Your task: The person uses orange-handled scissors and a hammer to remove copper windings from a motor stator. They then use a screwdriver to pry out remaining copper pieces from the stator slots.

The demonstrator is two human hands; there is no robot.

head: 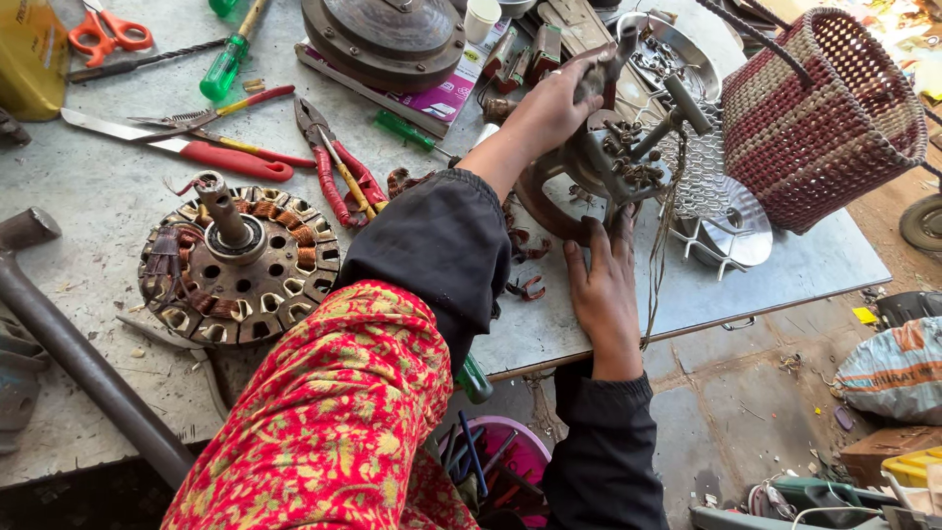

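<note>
My left hand [555,102] reaches across the table and grips the top of a grey metal motor assembly [628,157] with bolts and a protruding shaft. It sits on a rusty round base [540,201]. My right hand [603,287] lies below it, fingers up against the lower rim of the assembly, fingertips partly hidden. Thin copper wires [659,245] hang from the assembly past my right hand. A round stator with copper windings [240,260] lies apart at the left.
Red pliers [339,177], red-handled shears [196,147], a green screwdriver [226,64] and orange scissors [108,29] lie on the grey table [765,270]. A woven basket [819,118] stands at the right. A thick metal bar [78,353] lies at the left. Below is a tub of tools [496,456].
</note>
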